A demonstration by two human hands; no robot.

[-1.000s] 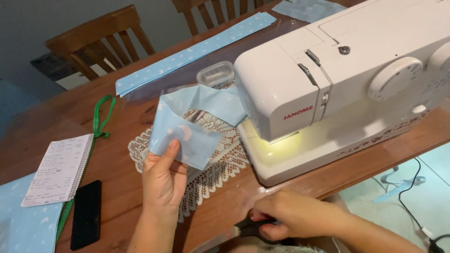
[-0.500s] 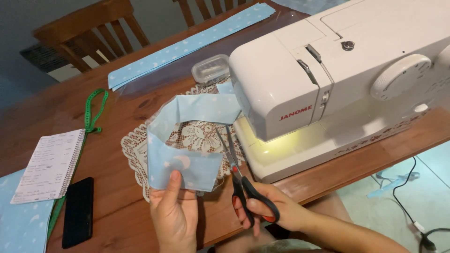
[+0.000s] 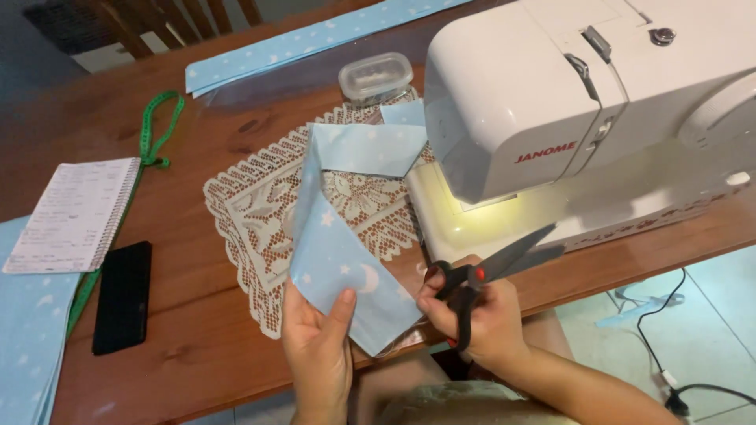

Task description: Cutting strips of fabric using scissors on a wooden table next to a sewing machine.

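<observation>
My left hand pinches the near end of a light blue fabric strip printed with white stars and moons. The strip runs up over a cream lace doily toward the white sewing machine, whose lamp lights its bed. My right hand grips black scissors with a red pivot. The blades are apart and point right, away from the fabric, just in front of the machine's base.
On the wooden table lie a spiral notebook, a black phone, a green measuring tape, a clear lidded plastic box and more blue fabric. Another blue strip lies at the back. Cables trail on the floor.
My right hand picked up the scissors from the table's near edge and raised them, blades now turned to the right. My left hand drew the fabric end closer to me.
</observation>
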